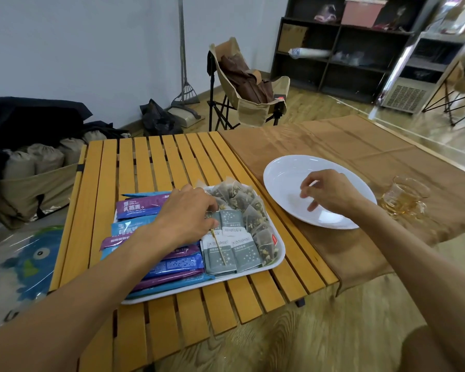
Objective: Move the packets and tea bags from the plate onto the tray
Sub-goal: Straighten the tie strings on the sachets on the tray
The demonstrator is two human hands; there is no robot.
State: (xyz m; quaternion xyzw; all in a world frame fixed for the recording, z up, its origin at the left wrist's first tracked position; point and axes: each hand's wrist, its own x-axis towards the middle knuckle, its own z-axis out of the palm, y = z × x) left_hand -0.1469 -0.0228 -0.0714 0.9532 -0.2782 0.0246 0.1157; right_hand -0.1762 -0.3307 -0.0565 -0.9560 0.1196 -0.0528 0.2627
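A slatted wooden table holds a white tray packed with blue and purple packets, grey sachets and mesh tea bags, likely sorted by kind. Beside it, on a brown cloth, the white plate looks empty. The left hand rests on the tray, fingers curled; what they pinch is hidden. The right hand hovers over the plate, loosely curled, holding nothing visible. A thin stick lies across the sachets.
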